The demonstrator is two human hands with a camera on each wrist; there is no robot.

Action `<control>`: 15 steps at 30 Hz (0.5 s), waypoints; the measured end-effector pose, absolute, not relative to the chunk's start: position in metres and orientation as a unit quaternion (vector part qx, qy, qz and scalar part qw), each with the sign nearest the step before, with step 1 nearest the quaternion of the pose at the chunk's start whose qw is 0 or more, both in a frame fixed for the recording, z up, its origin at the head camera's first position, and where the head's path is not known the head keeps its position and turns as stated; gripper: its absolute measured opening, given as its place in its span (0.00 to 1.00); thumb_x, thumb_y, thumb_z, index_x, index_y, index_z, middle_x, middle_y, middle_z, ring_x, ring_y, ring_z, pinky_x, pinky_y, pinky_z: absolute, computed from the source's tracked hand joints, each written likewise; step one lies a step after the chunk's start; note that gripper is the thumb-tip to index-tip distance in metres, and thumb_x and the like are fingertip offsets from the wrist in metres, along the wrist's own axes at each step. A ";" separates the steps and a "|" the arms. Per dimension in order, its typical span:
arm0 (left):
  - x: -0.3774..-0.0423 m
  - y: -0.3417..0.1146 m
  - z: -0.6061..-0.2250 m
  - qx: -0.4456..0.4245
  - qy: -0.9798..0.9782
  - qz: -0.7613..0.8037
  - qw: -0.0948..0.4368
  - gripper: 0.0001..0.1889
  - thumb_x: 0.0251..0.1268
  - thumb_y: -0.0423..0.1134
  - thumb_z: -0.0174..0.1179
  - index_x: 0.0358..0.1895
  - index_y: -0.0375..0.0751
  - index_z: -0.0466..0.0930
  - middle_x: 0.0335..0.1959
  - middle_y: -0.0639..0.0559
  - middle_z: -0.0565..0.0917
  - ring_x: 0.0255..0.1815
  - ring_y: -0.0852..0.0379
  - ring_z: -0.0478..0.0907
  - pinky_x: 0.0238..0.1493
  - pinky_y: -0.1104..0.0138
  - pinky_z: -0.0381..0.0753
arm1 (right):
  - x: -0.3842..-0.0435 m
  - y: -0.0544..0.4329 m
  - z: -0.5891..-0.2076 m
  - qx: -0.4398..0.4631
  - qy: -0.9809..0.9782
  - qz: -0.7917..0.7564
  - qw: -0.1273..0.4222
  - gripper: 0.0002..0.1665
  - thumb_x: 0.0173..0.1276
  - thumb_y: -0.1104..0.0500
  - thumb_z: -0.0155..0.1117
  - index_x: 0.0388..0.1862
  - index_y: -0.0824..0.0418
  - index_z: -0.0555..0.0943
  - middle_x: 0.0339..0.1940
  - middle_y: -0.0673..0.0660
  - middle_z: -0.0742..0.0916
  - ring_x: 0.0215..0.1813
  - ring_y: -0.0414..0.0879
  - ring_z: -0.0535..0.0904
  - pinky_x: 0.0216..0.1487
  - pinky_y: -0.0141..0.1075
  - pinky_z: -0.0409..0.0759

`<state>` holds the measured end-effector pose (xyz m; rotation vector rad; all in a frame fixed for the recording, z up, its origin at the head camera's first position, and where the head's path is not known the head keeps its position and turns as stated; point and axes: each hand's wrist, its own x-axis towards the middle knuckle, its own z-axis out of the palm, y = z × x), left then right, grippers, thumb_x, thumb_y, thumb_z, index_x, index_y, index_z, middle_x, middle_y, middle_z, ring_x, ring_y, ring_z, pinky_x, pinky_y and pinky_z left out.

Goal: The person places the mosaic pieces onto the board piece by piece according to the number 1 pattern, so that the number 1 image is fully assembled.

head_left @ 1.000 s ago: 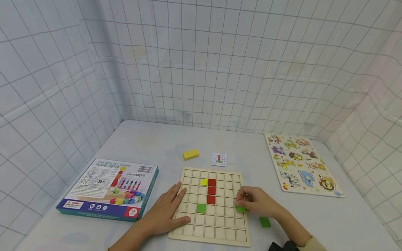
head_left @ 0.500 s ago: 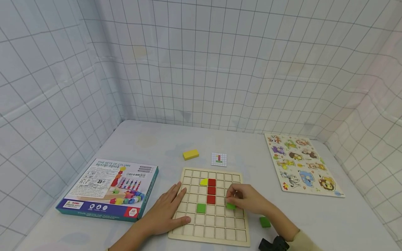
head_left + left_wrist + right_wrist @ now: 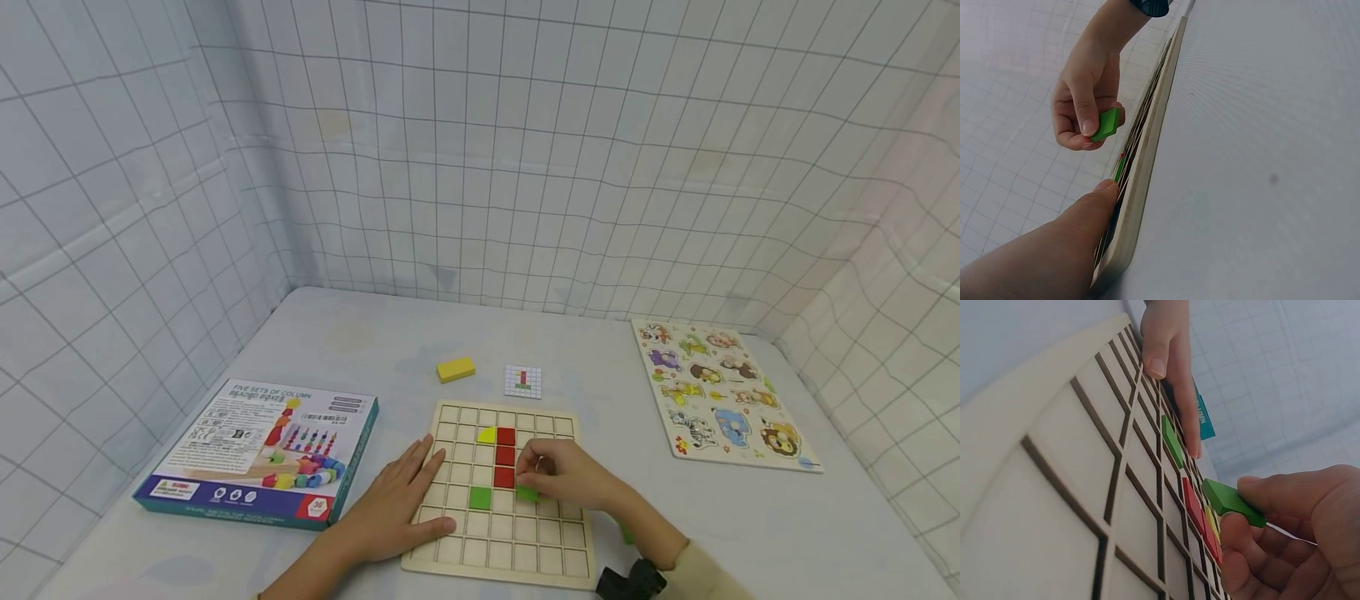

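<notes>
My right hand (image 3: 558,473) pinches a green square tile (image 3: 1232,501) between thumb and fingers, held above the wooden grid board (image 3: 487,575). In the left wrist view the tile (image 3: 1106,124) shows apart from the board. My left hand (image 3: 397,504) lies with straight fingers along the board's left side, thumb over the front-left squares. Set in the grid are a column of red tiles (image 3: 505,456), a yellow rounded piece (image 3: 487,435) left of the top red one, and a green tile (image 3: 481,498) lower left of the column.
Another green tile (image 3: 628,536) lies right of the board, mostly behind the right forearm. Beyond the board are a yellow block (image 3: 456,370) and a small pattern card (image 3: 522,381). A boxed toy set (image 3: 258,454) lies left, an animal puzzle board (image 3: 723,396) right.
My right hand has moved left over the board, carrying the green tile from the right edge toward the red column. The left hand has stayed in place.
</notes>
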<state>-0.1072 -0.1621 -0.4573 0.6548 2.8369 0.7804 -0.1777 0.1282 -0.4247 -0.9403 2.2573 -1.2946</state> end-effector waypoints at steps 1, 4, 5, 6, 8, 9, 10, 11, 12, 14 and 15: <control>-0.107 -0.162 -0.458 0.217 0.939 0.259 0.063 0.49 0.64 0.69 0.51 0.77 0.37 0.51 0.79 0.40 0.44 0.78 0.39 0.40 0.69 0.39 0.50 | -0.178 0.127 -0.425 -0.336 0.801 -0.459 0.187 0.04 0.68 0.61 0.66 0.36 0.61 0.80 0.27 0.48 0.81 0.22 0.36 0.72 0.26 0.29 0.73; -0.108 -0.162 -0.459 0.217 0.939 0.258 0.062 0.49 0.64 0.69 0.51 0.77 0.37 0.51 0.79 0.40 0.44 0.78 0.39 0.40 0.69 0.39 0.50 | -0.178 0.122 -0.427 -0.342 0.802 -0.452 0.188 0.04 0.69 0.60 0.66 0.36 0.60 0.80 0.28 0.47 0.81 0.23 0.36 0.72 0.27 0.29 0.73; -0.108 -0.163 -0.460 0.217 0.939 0.258 0.062 0.49 0.64 0.69 0.51 0.77 0.37 0.51 0.79 0.40 0.44 0.78 0.39 0.40 0.69 0.40 0.50 | -0.178 0.121 -0.428 -0.343 0.804 -0.448 0.187 0.03 0.69 0.60 0.66 0.35 0.59 0.80 0.27 0.47 0.81 0.23 0.35 0.72 0.27 0.29 0.73; -0.108 -0.163 -0.460 0.217 0.939 0.258 0.062 0.49 0.64 0.70 0.51 0.77 0.37 0.51 0.79 0.40 0.44 0.78 0.39 0.40 0.69 0.40 0.50 | -0.178 0.119 -0.429 -0.346 0.806 -0.444 0.186 0.03 0.69 0.60 0.66 0.35 0.58 0.80 0.28 0.46 0.82 0.23 0.35 0.72 0.28 0.29 0.73; -0.108 -0.163 -0.460 0.217 0.940 0.257 0.060 0.49 0.64 0.70 0.50 0.77 0.37 0.51 0.79 0.40 0.44 0.78 0.40 0.40 0.69 0.40 0.50 | -0.178 0.116 -0.430 -0.344 0.808 -0.439 0.189 0.03 0.69 0.60 0.66 0.35 0.57 0.80 0.28 0.46 0.82 0.23 0.35 0.72 0.29 0.29 0.73; -0.108 -0.163 -0.461 0.218 0.940 0.257 0.059 0.49 0.64 0.70 0.50 0.77 0.37 0.51 0.79 0.40 0.44 0.78 0.40 0.40 0.69 0.40 0.50 | -0.178 0.114 -0.431 -0.344 0.808 -0.438 0.192 0.03 0.69 0.60 0.66 0.35 0.57 0.80 0.29 0.45 0.82 0.23 0.35 0.72 0.29 0.29 0.73; -0.108 -0.163 -0.461 0.218 0.940 0.257 0.057 0.49 0.64 0.70 0.50 0.77 0.37 0.51 0.79 0.40 0.44 0.78 0.40 0.40 0.69 0.40 0.50 | -0.178 0.113 -0.431 -0.342 0.809 -0.436 0.196 0.03 0.69 0.60 0.66 0.35 0.57 0.80 0.29 0.45 0.82 0.23 0.35 0.72 0.29 0.29 0.74; -0.108 -0.163 -0.460 0.218 0.940 0.257 0.056 0.49 0.64 0.70 0.50 0.77 0.37 0.51 0.79 0.40 0.44 0.78 0.40 0.40 0.69 0.40 0.50 | -0.177 0.111 -0.431 -0.341 0.807 -0.438 0.201 0.03 0.68 0.60 0.66 0.35 0.57 0.80 0.30 0.45 0.82 0.24 0.35 0.72 0.29 0.29 0.75; -0.108 -0.163 -0.460 0.218 0.940 0.258 0.056 0.49 0.65 0.69 0.50 0.77 0.37 0.51 0.79 0.40 0.44 0.78 0.40 0.40 0.69 0.40 0.50 | -0.176 0.110 -0.431 -0.340 0.805 -0.439 0.208 0.03 0.68 0.60 0.66 0.36 0.58 0.81 0.30 0.46 0.82 0.24 0.35 0.73 0.29 0.30 0.77; -0.107 -0.163 -0.460 0.218 0.939 0.259 0.055 0.49 0.65 0.69 0.50 0.77 0.37 0.51 0.79 0.40 0.44 0.78 0.40 0.40 0.69 0.40 0.50 | -0.175 0.107 -0.431 -0.342 0.803 -0.439 0.214 0.03 0.68 0.60 0.66 0.36 0.59 0.81 0.30 0.46 0.82 0.25 0.36 0.74 0.30 0.31 0.78; -0.107 -0.162 -0.460 0.218 0.939 0.259 0.055 0.49 0.65 0.69 0.50 0.77 0.37 0.51 0.79 0.40 0.44 0.78 0.40 0.40 0.69 0.40 0.50 | -0.174 0.106 -0.431 -0.344 0.804 -0.436 0.214 0.03 0.68 0.60 0.67 0.37 0.59 0.81 0.30 0.46 0.82 0.26 0.36 0.75 0.30 0.31 0.79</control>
